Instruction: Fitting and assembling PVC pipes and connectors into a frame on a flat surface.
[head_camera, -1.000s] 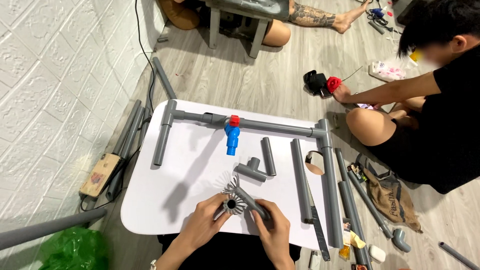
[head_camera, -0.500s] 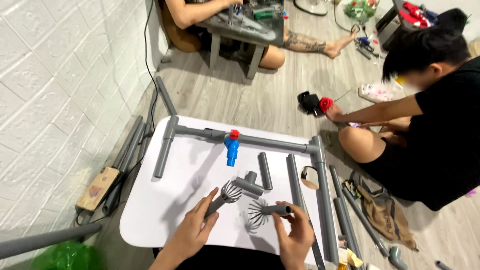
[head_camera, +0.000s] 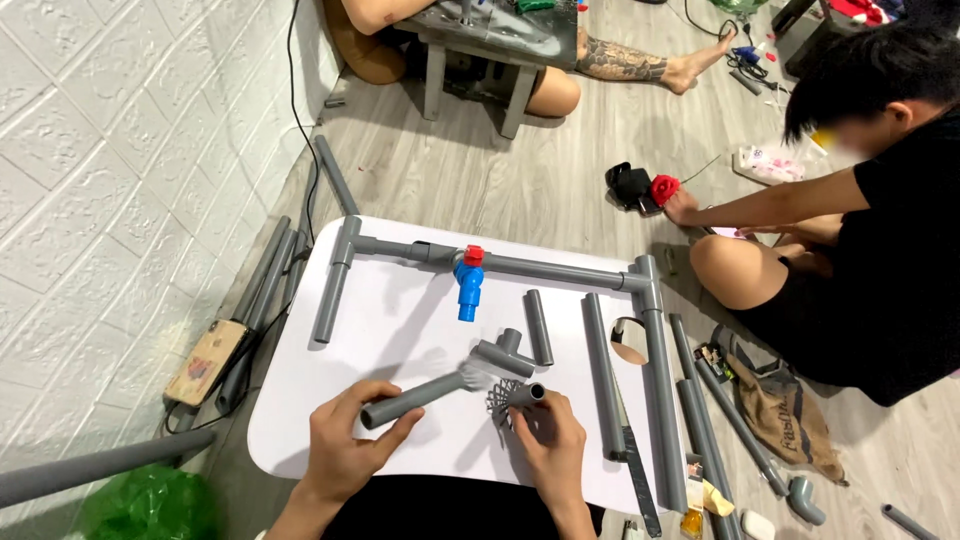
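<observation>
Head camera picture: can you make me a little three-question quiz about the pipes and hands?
1. True or false: the left hand holds a grey pipe piece.
2. What colour is the handle on top of the blue valve? A) green B) red C) yellow
3. What does the right hand hold?

Key:
1. True.
2. B, red.
3. A short grey pipe with a spiky grey disc, over the white table.
</observation>
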